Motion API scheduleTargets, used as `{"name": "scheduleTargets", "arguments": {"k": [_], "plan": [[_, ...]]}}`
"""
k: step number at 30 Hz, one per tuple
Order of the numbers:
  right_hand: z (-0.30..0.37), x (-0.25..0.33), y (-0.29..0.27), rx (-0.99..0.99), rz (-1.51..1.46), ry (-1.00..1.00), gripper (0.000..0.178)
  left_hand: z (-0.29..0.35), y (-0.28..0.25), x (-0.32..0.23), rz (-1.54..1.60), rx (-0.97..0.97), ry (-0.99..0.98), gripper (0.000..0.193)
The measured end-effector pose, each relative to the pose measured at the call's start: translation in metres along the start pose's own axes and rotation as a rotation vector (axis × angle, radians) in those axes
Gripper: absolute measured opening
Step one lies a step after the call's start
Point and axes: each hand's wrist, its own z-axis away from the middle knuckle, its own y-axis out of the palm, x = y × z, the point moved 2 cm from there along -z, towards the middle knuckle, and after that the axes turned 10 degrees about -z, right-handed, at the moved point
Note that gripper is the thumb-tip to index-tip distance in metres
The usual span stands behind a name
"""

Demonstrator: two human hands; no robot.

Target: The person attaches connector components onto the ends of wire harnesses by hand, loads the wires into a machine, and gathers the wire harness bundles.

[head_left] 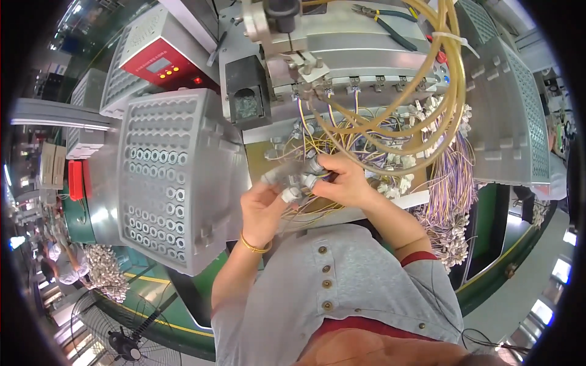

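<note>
My left hand (261,210), a yellow bangle on its wrist, is curled with white-covered fingertips; its forefinger is smeared by motion. Just to its right, my right hand (347,182) pinches with thumb and forefinger, also tipped in white. Something small and greyish lies between the two sets of fingertips, too blurred to name. Beneath and beyond them, thin yellow, white and purple wires (314,141) with small connectors spread over a brown board (259,160). Several wires run up to a metal fixture (342,52) at the board's far side.
A grey tray of metal rings (198,177) stands at the left, behind it a red-and-white control box (168,61). Amber tubes (455,91) loop down over the wires. Pliers (390,27) lie atop the fixture. Bundled wires (452,183) hang at the right; a fan (125,341) stands lower left.
</note>
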Motion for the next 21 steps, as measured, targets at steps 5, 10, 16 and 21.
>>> {"name": "scheduleTargets", "arguments": {"k": [5,10,16,21], "plan": [[0.0,0.004,-0.002,0.132,0.189,-0.029,0.009,-0.002,0.001,0.002,-0.057,-0.036,0.042,0.026],[0.0,0.0,0.003,0.143,-0.016,0.251,0.008,-0.007,0.004,0.007,0.021,-0.116,-0.04,0.02],[0.002,0.01,-0.003,-0.009,0.072,0.065,0.02,-0.013,0.009,0.007,0.284,-0.017,-0.059,0.027],[0.005,0.011,-0.018,-0.064,-0.018,0.235,0.018,-0.012,0.027,0.018,0.395,0.149,-0.099,0.029]]}}
